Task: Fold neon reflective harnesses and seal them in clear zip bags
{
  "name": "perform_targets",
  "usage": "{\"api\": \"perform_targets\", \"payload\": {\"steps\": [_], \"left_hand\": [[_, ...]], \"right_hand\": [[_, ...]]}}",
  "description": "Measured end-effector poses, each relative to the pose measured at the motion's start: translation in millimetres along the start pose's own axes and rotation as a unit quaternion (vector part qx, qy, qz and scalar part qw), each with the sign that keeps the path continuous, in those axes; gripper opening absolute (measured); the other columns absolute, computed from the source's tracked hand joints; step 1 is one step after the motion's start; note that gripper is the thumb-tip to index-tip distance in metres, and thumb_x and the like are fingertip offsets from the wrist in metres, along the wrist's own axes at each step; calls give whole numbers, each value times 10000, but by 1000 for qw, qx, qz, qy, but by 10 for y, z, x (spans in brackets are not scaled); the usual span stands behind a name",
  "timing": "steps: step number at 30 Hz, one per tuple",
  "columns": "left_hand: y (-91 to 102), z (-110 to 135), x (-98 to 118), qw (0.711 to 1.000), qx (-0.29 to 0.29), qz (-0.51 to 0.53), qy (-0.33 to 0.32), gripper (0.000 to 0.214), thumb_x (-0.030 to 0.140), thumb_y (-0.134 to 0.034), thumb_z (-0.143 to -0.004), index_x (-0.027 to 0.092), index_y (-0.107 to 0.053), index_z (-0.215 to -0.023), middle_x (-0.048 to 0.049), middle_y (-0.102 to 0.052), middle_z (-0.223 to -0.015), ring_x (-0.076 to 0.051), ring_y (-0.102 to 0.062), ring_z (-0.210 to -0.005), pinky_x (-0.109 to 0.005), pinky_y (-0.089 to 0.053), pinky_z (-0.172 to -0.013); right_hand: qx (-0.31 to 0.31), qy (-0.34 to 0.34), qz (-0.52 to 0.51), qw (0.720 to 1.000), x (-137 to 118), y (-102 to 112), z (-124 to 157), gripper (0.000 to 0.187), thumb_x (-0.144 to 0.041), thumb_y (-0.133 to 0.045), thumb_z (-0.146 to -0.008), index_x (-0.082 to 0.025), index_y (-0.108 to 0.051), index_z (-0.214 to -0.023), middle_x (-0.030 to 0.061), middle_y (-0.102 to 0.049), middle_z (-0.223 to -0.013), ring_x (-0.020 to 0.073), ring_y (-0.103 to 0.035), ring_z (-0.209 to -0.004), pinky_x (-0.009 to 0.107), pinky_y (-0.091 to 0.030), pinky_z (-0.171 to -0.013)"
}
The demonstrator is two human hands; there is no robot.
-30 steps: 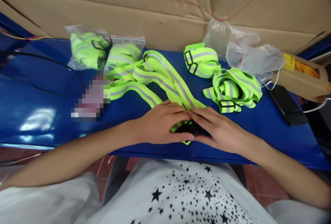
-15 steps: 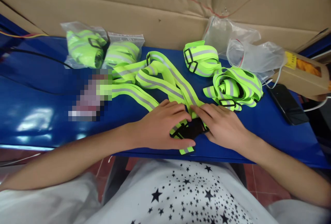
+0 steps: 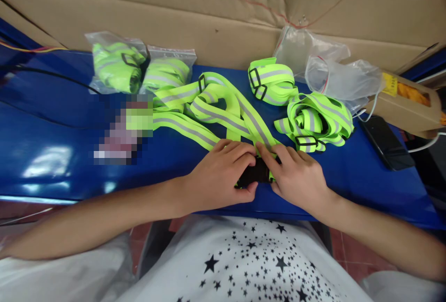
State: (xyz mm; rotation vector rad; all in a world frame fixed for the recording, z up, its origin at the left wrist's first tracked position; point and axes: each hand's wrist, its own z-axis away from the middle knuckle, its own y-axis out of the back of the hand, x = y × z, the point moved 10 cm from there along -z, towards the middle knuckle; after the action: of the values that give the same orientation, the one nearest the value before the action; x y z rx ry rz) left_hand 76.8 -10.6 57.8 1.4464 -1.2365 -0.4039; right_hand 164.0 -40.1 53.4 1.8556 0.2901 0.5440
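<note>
Gone from sight since half a second ago is the end of the neon-yellow strap [image 3: 256,125] that stuck out below the left hand [image 3: 221,172]. Head view: the left fingers are clamped on the left end of the black buckle [image 3: 258,172]; the right hand [image 3: 299,179] grips its right end. Beneath lies the blue desk [image 3: 181,155], near its front edge.

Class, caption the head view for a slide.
Left hand and right hand hold a black buckle, striped yellow-green straps lying beyond.
</note>
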Motion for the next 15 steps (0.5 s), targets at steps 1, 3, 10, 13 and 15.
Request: {"api": "perform_targets", "payload": {"steps": [1,3,10,13,15], "left_hand": [[-15,-2,-10,1000,-8,-1,3,261,304,-637,-833,128,-640,-1026,-111,-689,-1127,-278,-669,-1080,-451,-497,-987],[-26,-10,-26,1000,-20,-7,10,233,282,-616,-835,124,-638,-1006,-107,-688,-1112,-271,-676,-1060,-447,-503,-983],[65,-22,87,998,-65,-15,2,251,290,-515,-926,113,-611,-1075,-104,-690,-1028,-253,-689,-875,-394,-556,-777],[295,21,53,996,-84,4,27,383,380,-530,-998,151,-551,-1304,-40,-692,-916,-216,-676,-793,-347,-542,-713],[605,72,-35,997,-62,18,44,519,485,-631,-963,202,-512,-1381,-27,-692,-996,-188,-672,-841,-311,-540,-741]], "right_hand": [[-8,8,3,1000,-14,-8,1,600,-102,-571,-809,-114,-599,-1408,93,-687,-985,229,-570,-780,366,-364,-597],[-18,22,2,1000,-31,-15,-3,543,-110,-575,-853,-129,-617,-1394,82,-685,-969,239,-578,-826,365,-369,-621],[-23,45,-86,995,48,85,-65,569,-130,-635,-835,-137,-626,-1403,113,-699,-1196,298,-605,-1022,421,-453,-792],[10,19,-151,988,345,236,-48,546,-127,-624,-856,-164,-634,-1401,140,-625,-1398,349,-570,-1231,497,-456,-955],[49,-45,-216,974,755,365,15,440,-161,-605,-929,-200,-659,-1365,130,-649,-1368,318,-599,-1234,493,-470,-991]]}}
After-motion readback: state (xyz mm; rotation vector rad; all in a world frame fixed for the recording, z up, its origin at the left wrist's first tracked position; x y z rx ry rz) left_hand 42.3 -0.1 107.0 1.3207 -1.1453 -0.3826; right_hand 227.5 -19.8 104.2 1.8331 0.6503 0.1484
